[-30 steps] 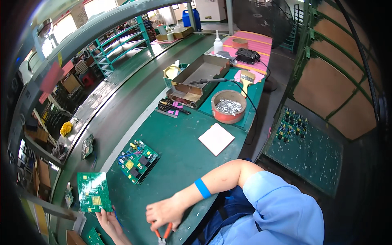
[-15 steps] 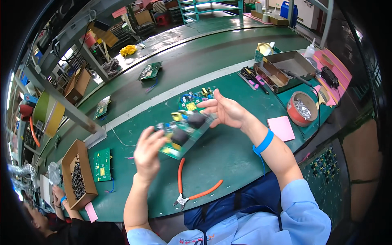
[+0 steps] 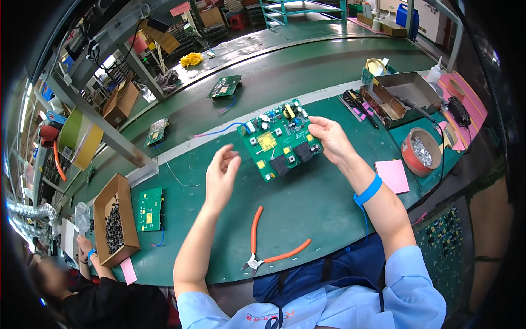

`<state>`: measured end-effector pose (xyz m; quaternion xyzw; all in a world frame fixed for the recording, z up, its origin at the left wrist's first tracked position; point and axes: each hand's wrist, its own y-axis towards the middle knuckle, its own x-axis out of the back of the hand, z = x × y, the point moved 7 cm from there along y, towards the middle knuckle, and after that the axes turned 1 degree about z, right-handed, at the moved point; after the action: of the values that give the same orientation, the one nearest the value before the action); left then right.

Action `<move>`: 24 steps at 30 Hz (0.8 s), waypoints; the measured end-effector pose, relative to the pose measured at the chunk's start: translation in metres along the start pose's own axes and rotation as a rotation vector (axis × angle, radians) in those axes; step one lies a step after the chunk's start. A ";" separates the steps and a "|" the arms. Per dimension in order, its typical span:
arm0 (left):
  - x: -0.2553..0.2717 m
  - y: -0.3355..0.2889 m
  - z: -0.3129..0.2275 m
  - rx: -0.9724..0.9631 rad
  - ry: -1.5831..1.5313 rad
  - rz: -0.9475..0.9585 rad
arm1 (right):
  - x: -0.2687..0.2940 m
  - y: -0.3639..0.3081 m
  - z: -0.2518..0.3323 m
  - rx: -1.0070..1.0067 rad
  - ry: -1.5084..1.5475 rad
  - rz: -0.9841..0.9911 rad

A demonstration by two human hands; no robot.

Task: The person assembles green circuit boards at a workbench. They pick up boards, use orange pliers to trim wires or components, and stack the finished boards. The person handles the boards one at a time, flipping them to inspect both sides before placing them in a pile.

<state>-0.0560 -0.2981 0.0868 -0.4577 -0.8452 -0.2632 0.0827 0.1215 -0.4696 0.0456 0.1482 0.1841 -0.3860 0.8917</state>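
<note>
- Circuit board (image 3: 282,141): component side up over the desk (image 3: 323,216), mid-work area. Can't tell if any of it rests on the surface.
- Right hand (image 3: 331,137): pinching the board's right edge, thumb and fingers. Good spot; I'd keep the grip on bare edge, off the small parts.
- Left hand (image 3: 222,172): empty, fingers loosely curled, just off the board's left side. One-edge hold probably lets it twist; I'd support the left edge too.
- Blue lead (image 3: 224,131): trails left off the board's upper-left corner. Don't tug or trap it.
- Cutters (image 3: 253,260): on the desk nearer the body, handles spread. Keep the board's underside clear of them.
- Tall black blocks (image 3: 302,152) near the lower edge: likely the heavy side, so level before turning.
</note>
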 end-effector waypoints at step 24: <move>-0.040 0.045 -0.002 0.087 -0.103 -0.109 | 0.007 -0.001 0.005 0.117 -0.057 -0.127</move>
<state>0.0034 -0.3083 0.0900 -0.4200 -0.8826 -0.2065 0.0442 0.1266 -0.4767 0.0464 0.1771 0.1449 -0.4561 0.8600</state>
